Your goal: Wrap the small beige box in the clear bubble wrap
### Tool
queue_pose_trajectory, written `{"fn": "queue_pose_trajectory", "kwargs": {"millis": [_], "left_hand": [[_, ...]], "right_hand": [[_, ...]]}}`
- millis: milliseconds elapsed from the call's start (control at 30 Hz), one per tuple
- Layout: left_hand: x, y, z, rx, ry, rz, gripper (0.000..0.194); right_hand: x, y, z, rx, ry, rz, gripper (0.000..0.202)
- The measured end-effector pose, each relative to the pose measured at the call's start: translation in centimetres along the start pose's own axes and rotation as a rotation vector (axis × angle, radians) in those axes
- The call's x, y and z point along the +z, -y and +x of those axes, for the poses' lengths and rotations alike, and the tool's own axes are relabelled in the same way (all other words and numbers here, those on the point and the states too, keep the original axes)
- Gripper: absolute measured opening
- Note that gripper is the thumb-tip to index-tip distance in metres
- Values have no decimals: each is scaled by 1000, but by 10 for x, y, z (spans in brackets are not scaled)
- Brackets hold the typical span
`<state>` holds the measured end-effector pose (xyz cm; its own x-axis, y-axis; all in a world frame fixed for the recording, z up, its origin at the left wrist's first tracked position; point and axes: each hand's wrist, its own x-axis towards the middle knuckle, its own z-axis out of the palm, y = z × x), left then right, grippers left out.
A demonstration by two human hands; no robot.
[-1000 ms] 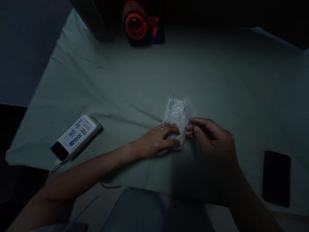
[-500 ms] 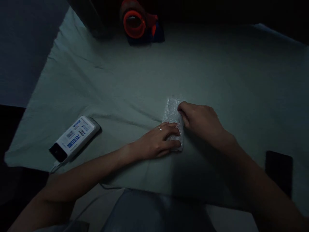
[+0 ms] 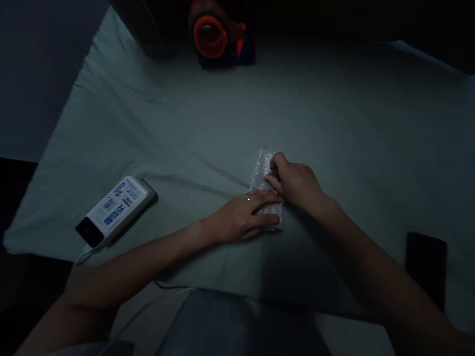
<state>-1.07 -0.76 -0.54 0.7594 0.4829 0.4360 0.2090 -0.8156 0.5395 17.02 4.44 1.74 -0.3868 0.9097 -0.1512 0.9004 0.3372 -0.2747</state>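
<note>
A: A person's two bare hands work over a small bubble-wrap packet [image 3: 261,173] on a pale green cloth [image 3: 334,123], in dim light. The packet lies near the middle of the cloth's front half, long side running away from the wearer.

B: How are the fingers set?

A: The left hand [image 3: 239,217], a ring [image 3: 247,198] on one finger, lies palm down with its fingers somewhat apart, resting on the packet's near half. The right hand [image 3: 299,185] is bent in at the far right side, fingers curled and narrow; whether film is caught between them, one cannot tell.

B: How far along does it look?

A: The wrap is already gathered into a flat, narrow oblong. No fastening shows on it, and the hands hide much of its right side, so a closed edge cannot be confirmed. What lies inside, if anything, is unclear.

B: And its texture?

A: Clear, crinkled and blistered, catching small glints against soft, creased fabric. At left sits a smooth, round-cornered white device [image 3: 115,207] with blue print and a black end; at right, a flat dark slab [image 3: 426,262], resembling a phone. An orange-red ringed tool [image 3: 222,44], apparently a tape dispenser, stands well apart at the far side.
</note>
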Motion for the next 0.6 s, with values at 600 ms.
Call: {"fn": "queue_pose_trajectory", "kwargs": {"millis": [600], "left_hand": [[5,-16,-9,-199,14,-23,30]], "right_hand": [[42,19,-84,-14,-239,545,52]]}}
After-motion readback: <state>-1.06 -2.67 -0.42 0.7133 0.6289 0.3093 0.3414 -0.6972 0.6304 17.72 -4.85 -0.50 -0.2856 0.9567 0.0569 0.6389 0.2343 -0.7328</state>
